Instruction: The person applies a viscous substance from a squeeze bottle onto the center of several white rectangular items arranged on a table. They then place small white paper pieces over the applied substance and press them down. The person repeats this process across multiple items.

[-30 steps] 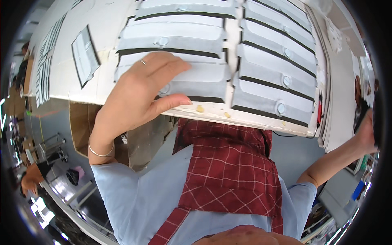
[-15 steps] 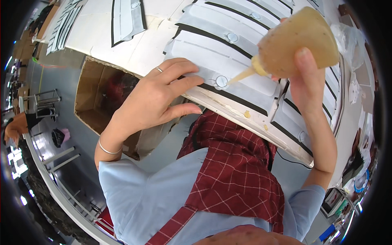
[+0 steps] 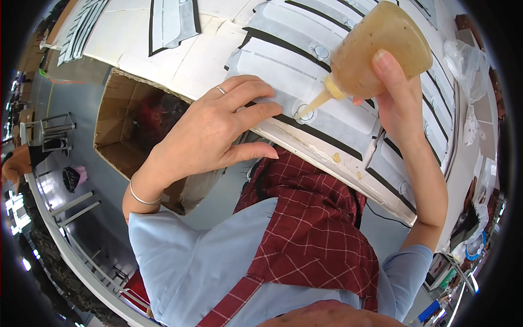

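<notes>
My right hand (image 3: 400, 106) grips a soft squeeze bottle (image 3: 362, 46) of cloudy amber liquid, likely glue, tilted with its yellowish nozzle pointing down and left. The nozzle tip is at a small clear round disc (image 3: 309, 113) near the front edge of a white-and-grey sheet piece (image 3: 294, 79) with black edging. Whether the tip touches the disc, I cannot tell. My left hand (image 3: 218, 122) holds nothing; its fingers are apart, with the fingertips resting on the left end of the same piece and the thumb over the table's edge.
More such pieces (image 3: 272, 46) lie in overlapping rows behind and to the right. A single piece (image 3: 174, 24) and a stack of strips (image 3: 81, 30) lie at the far left. An open cardboard box (image 3: 117, 125) stands below the table (image 3: 212, 60). Dried amber drops mark the table's front edge.
The bottle has moved left, and its nozzle tip has gone from the disc's right side across to its left part. My left hand stays on the piece. The whole view has shifted slightly.
</notes>
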Available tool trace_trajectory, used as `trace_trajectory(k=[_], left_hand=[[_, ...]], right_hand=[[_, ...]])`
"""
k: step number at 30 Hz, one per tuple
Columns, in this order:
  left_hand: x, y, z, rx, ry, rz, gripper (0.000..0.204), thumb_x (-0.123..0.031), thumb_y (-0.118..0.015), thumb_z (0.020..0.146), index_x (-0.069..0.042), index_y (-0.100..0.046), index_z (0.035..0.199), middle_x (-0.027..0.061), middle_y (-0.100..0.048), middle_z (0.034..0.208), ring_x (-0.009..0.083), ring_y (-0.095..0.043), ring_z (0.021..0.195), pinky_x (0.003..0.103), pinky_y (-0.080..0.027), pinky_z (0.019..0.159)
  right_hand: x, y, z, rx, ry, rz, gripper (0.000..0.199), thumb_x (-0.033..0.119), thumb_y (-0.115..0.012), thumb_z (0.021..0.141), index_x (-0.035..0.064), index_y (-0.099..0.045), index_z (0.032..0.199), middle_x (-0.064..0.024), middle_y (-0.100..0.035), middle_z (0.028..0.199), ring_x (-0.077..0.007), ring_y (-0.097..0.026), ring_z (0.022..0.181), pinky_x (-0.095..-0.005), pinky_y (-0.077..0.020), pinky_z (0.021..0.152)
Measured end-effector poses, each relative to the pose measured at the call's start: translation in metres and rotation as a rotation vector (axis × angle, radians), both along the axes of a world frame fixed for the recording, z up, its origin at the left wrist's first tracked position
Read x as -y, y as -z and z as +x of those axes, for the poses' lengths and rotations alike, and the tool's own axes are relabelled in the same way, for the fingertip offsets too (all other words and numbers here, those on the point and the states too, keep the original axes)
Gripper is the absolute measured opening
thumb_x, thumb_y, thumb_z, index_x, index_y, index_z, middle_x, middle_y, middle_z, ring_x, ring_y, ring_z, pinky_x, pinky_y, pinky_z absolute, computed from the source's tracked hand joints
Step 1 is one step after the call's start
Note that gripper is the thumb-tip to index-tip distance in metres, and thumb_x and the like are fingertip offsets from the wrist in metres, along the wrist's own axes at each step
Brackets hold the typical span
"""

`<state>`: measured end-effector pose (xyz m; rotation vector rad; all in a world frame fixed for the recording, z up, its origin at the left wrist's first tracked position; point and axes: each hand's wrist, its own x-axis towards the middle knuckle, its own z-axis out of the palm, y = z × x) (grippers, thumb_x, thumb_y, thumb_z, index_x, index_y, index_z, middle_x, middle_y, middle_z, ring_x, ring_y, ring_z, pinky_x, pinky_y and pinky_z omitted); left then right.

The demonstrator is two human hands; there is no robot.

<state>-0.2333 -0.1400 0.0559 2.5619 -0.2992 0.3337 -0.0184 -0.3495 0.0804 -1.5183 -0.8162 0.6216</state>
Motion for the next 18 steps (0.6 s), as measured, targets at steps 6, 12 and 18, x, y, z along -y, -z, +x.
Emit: trace_trajectory(k=[6,12,18], left_hand=[[0.0,0.0,0.0,0.014,0.002,0.001,0.062,-0.049,-0.081,0.075,-0.004,-0.07,0.116,0.0135,-0.062,0.126,0.0364,-0.06,0.119,0.045,-0.052,0.098],[0.0,-0.003,0.001,-0.001,0.006,0.001,0.061,-0.05,-0.08,0.075,-0.005,-0.071,0.115,0.0129,-0.062,0.125,0.0361,-0.06,0.119,0.045,-0.053,0.098],[-0.002,-0.004,0.0,-0.016,0.006,-0.008,0.062,-0.05,-0.08,0.075,-0.005,-0.071,0.116,0.0126,-0.062,0.126,0.0355,-0.06,0.119,0.045,-0.052,0.098]], right_hand=[[0.007,-0.003,0.005,-0.03,0.055,0.007,0.058,0.044,-0.063,0.097,-0.0008,-0.051,0.132,-0.0127,-0.067,0.11,-0.0194,-0.07,0.09,-0.0315,-0.056,0.057],[-0.003,0.002,0.004,-0.031,-0.012,-0.04,0.066,0.048,-0.062,0.097,-0.0014,-0.048,0.138,-0.0143,-0.067,0.113,-0.02,-0.07,0.09,-0.03,-0.056,0.057],[0.016,-0.027,0.02,-0.24,-0.146,0.032,0.082,0.063,-0.058,0.094,-0.0029,-0.045,0.141,-0.0152,-0.059,0.123,-0.0227,-0.068,0.086,-0.0265,-0.0538,0.06]])
